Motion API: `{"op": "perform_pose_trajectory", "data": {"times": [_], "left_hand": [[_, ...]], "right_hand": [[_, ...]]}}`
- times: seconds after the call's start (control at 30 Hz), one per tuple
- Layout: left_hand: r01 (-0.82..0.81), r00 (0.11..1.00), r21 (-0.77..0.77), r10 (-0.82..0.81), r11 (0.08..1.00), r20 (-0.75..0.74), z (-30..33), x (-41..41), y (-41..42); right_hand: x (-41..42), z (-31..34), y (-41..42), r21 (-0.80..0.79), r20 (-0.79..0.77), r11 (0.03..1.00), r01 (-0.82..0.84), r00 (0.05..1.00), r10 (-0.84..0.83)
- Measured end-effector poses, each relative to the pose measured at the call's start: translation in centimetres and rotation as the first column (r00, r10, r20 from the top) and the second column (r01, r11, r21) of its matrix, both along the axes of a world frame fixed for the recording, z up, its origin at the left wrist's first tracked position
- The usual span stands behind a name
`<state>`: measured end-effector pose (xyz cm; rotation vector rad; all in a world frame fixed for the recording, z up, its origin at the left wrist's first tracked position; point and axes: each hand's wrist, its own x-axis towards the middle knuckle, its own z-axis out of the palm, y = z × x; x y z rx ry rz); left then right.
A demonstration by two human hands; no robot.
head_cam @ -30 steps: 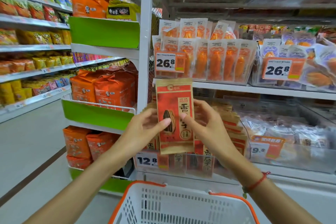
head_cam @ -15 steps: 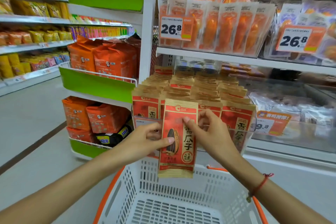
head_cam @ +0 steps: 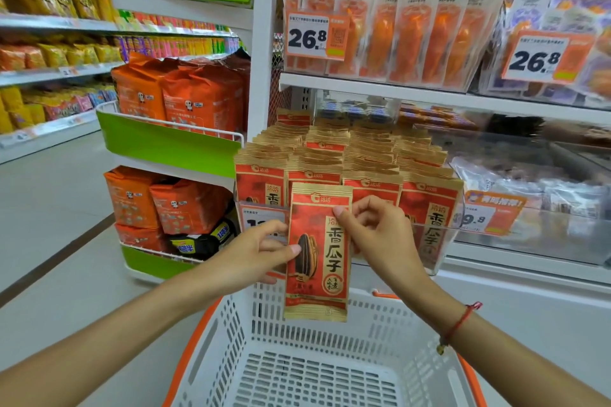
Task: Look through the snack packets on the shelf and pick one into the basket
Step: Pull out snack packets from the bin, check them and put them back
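red seed packet [head_cam: 317, 251] pinched by both hands over white basket [head_cam: 317, 370].

A shop aisle under even, bright light: pale grey floor [head_cam: 49, 218] with a dark strip [head_cam: 56, 254] running along it. On the left, long white shelves [head_cam: 49, 74] carry yellow and orange bags. A white end rack with green panels [head_cam: 165, 142] holds large orange bags [head_cam: 198, 96] on two levels. Right of a white post [head_cam: 263, 43], an upper shelf [head_cam: 429, 97] displays orange packs in clear wrap [head_cam: 413, 33] behind two orange "26.8" price tags [head_cam: 317, 36]. Lower right, clear bins [head_cam: 545, 208] hold pale wrapped goods.
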<state>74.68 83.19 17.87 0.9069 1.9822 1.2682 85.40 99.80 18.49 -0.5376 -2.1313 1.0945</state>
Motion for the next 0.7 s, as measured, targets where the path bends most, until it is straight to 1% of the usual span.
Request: {"op": "perform_pose_trajectory", "data": {"times": [0.1,0.2,0.33,0.47,0.53,0.7], "left_hand": [[-0.016,0.998,0.029,0.018,0.999,-0.054,0.2,0.0,-0.1],[-0.038,0.992,0.087,0.049,0.995,-0.121,0.6,0.3,0.0],[-0.07,0.99,0.178,0.09,0.982,-0.107,1.2,0.6,0.1],[-0.111,0.988,0.268,0.134,0.957,-0.072,1.5,0.7,0.0],[-0.136,0.986,0.313,0.159,0.94,-0.049,1.6,0.8,0.0],[-0.208,0.975,0.404,0.219,0.891,0.019,1.9,0.7,-0.1]], "right_hand": [[0.1,0.1,0.0,0.099,0.035,0.994,0.056,0.998,-0.06],[0.1,0.2,-0.3,0.154,0.042,0.986,0.067,0.996,-0.074],[0.2,0.5,-0.8,0.191,0.042,0.981,0.017,0.999,-0.025],[0.6,1.3,-0.7,0.101,0.015,0.989,-0.106,0.994,0.105],[0.8,1.6,-0.5,0.061,-0.003,0.989,-0.137,0.99,0.138],[0.9,1.8,0.0,-0.039,0.012,0.977,-0.21,0.978,0.211]]}}
